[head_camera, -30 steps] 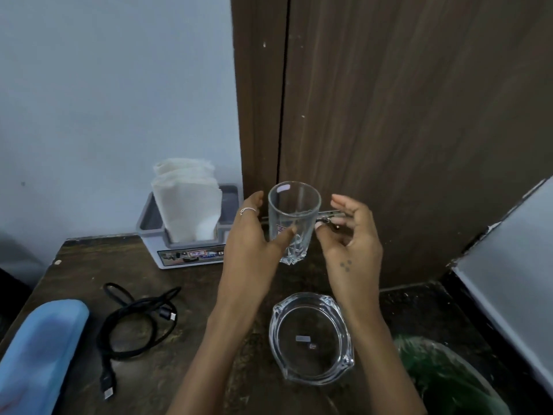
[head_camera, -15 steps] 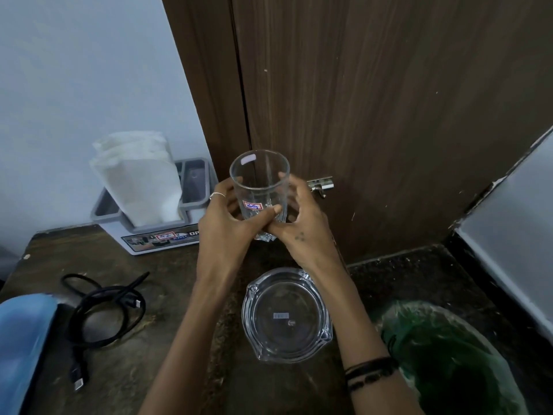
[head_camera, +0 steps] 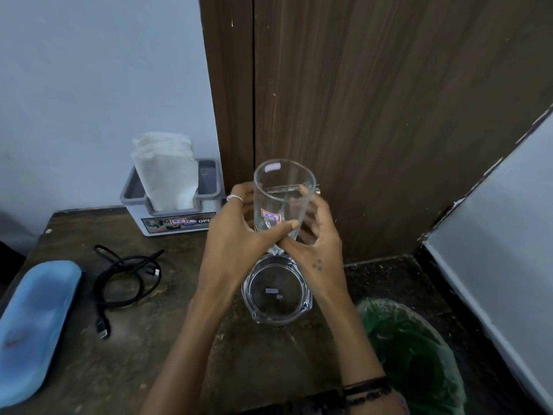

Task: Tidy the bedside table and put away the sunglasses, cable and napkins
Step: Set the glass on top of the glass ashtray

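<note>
A clear drinking glass (head_camera: 284, 193) with a small red and blue sticker is upright in the air above the dark wooden bedside table (head_camera: 143, 363). My left hand (head_camera: 236, 244) wraps its near side and my right hand (head_camera: 317, 250) cups its far side and base. Directly below sits a clear glass dish (head_camera: 278, 295). A black cable (head_camera: 125, 280) lies loosely coiled on the table's left half. White napkins (head_camera: 167, 175) stand in a grey holder (head_camera: 173, 217) at the back. A light blue case (head_camera: 33, 324) lies at the left edge. No sunglasses are visible.
A brown wooden door (head_camera: 374, 115) rises right behind the table. A bin lined with a green bag (head_camera: 413, 354) stands on the floor to the right of the table. A pale panel (head_camera: 502, 235) slants along the right side.
My right hand has come in from beside the glass and closed around it, so both hands hold it. The glass has come down toward the dish.
</note>
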